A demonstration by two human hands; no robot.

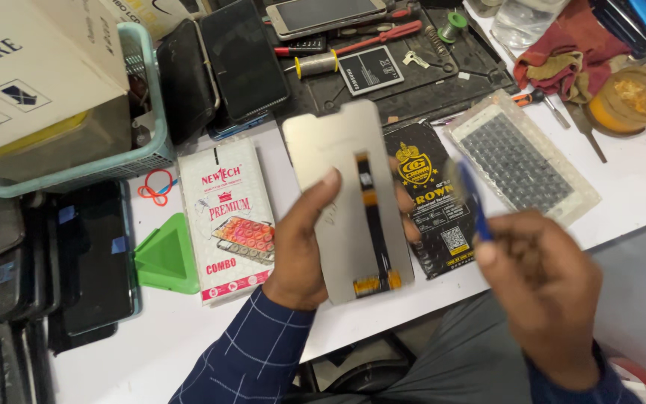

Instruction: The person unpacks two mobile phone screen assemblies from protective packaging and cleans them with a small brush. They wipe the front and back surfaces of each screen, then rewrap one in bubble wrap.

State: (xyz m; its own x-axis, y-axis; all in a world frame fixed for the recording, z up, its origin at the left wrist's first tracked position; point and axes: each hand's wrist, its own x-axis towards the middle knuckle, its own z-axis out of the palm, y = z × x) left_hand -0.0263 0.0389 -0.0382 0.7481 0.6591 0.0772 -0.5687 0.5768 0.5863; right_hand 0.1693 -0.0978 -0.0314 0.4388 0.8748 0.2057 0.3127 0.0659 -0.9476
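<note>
My left hand holds a phone display panel by its edges, metal back side facing me, with a black and orange flex cable running down its middle. My right hand is blurred, just right of the panel, and grips a thin blue tool between its fingers, tip pointing up near the panel's right edge. Under the panel lies a black packet with gold print on the white table.
A white and red box and a green triangular pick lie left of my hand. Dark phones and screens crowd the left. A bubble-wrapped screen sits right. A black work mat holds screwdrivers, solder, a battery, a phone.
</note>
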